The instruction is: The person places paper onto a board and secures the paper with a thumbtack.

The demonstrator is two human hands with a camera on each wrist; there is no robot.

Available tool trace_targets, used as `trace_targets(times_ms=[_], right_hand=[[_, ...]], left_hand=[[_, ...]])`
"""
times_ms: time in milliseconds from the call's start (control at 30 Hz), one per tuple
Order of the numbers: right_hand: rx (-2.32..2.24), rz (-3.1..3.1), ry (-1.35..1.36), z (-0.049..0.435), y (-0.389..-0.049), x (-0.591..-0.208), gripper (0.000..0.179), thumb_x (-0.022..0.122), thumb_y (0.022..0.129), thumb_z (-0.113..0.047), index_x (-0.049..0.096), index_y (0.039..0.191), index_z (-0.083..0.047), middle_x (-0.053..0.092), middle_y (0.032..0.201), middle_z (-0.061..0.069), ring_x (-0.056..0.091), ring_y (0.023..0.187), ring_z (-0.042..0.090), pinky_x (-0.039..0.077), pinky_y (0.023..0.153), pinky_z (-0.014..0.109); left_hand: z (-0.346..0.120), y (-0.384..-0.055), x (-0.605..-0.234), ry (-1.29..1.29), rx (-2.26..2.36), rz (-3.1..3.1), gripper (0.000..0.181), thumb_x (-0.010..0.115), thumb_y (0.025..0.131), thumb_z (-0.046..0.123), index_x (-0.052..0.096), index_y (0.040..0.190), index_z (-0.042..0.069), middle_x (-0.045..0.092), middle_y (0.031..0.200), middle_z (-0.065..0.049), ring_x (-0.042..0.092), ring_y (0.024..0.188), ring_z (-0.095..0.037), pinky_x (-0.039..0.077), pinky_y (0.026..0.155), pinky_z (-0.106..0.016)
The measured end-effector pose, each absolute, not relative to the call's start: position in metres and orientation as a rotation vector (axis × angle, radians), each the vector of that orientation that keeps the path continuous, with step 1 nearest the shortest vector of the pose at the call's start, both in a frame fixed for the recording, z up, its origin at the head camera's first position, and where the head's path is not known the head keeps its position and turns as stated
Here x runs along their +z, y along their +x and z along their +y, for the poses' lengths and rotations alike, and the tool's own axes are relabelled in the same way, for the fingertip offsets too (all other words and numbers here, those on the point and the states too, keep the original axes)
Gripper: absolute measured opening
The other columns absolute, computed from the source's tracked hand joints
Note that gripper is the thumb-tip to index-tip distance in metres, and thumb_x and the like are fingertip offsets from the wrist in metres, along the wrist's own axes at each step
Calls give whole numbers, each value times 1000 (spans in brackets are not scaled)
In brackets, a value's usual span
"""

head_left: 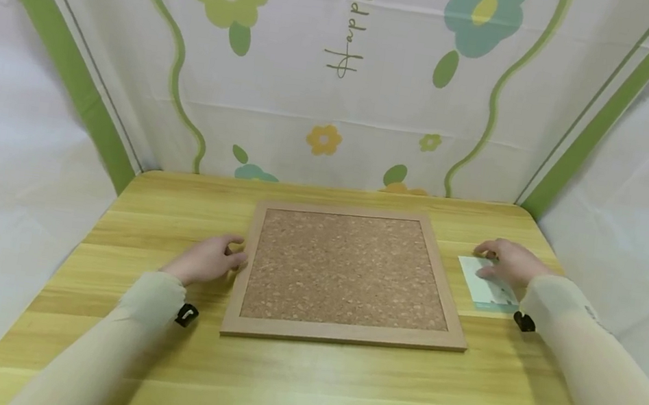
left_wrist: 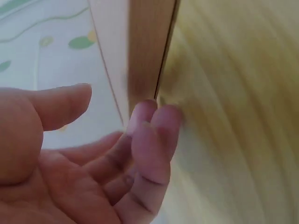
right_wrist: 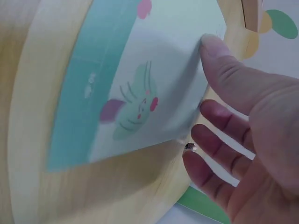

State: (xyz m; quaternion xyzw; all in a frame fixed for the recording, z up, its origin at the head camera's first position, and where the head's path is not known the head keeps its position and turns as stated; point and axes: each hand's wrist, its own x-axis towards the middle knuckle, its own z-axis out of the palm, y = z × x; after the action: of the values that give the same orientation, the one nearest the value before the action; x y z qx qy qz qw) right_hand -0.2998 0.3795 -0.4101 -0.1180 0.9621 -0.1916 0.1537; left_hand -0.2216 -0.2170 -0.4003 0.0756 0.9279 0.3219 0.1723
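Observation:
A framed cork board (head_left: 346,268) lies flat on the wooden table, its rim light wood. My left hand (head_left: 207,261) is at the board's left edge with loosely bent fingers. In the left wrist view its fingertips (left_wrist: 150,144) are right at the frame's side, and the thumb stands apart. To the right of the board, my right hand (head_left: 512,262) pinches a pale card (head_left: 487,287) at its far edge, thumb over the printed face. The card (right_wrist: 135,98) has a teal band and a green cartoon figure. A tiny shiny thing (right_wrist: 189,147) shows by a fingertip.
The wooden table (head_left: 322,396) carries the board and card. Behind it hangs a white cloth (head_left: 291,87) printed with flowers, and pale cloth walls with green borders (head_left: 67,42) flank both sides. A small black device (head_left: 186,314) is at the left wrist.

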Motion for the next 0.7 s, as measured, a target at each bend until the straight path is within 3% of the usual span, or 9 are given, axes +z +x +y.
trace_targets(times_ms=[67, 133, 233, 300, 367, 500, 700], right_hand=[[-538, 2763, -341, 382, -301, -411, 53, 78, 87, -25, 58, 131, -1, 58, 116, 22, 55, 108, 41, 45, 88, 60], [-515, 2774, -370, 383, -303, -412, 49, 77, 88, -26, 60, 126, -1, 60, 107, 18, 57, 98, 35, 48, 82, 54], [-471, 2800, -403, 385, -303, -413, 45, 76, 89, -28, 61, 120, 0, 61, 102, 16, 58, 92, 32, 49, 78, 49], [-450, 2816, -417, 385, -303, -414, 43, 76, 89, -28, 62, 118, 1, 62, 104, 19, 59, 93, 34, 49, 79, 50], [-433, 2828, -432, 385, -302, -415, 42, 76, 89, -27, 61, 116, 2, 61, 108, 24, 59, 98, 38, 49, 81, 53], [-462, 2808, -411, 386, -302, -416, 48, 76, 89, -28, 58, 121, 2, 58, 111, 30, 58, 98, 39, 50, 79, 51], [-533, 2759, -310, 385, -299, -412, 57, 77, 88, -25, 52, 126, 9, 59, 105, 29, 61, 81, 29, 54, 63, 38]], left_hand=[[-211, -223, -403, 264, 862, 2696, 60, 53, 104, 28, 33, 151, -3, 62, 123, -20, 63, 96, -24, 53, 81, -43], [-205, -224, -405, 341, 772, 2753, 57, 56, 103, 26, 38, 147, -5, 62, 116, -22, 61, 93, -27, 52, 78, -44], [-201, -224, -409, 452, 613, 2818, 68, 62, 100, 30, 35, 148, -10, 53, 130, -29, 54, 114, -40, 47, 93, -52], [-200, -223, -410, 517, 528, 2806, 79, 63, 98, 38, 30, 151, -9, 40, 145, -31, 41, 128, -50, 39, 102, -59], [-202, -222, -411, 560, 474, 2774, 96, 65, 93, 48, 16, 155, -6, 16, 159, -28, 17, 141, -55, 23, 110, -65], [-207, -222, -412, 627, 487, 2667, 114, 70, 84, 58, 6, 157, -2, 0, 163, -22, 0, 143, -55, 15, 111, -67], [-207, -223, -413, 645, 557, 2612, 118, 73, 82, 56, 5, 156, -4, -3, 162, -25, -3, 143, -54, 12, 113, -65]])
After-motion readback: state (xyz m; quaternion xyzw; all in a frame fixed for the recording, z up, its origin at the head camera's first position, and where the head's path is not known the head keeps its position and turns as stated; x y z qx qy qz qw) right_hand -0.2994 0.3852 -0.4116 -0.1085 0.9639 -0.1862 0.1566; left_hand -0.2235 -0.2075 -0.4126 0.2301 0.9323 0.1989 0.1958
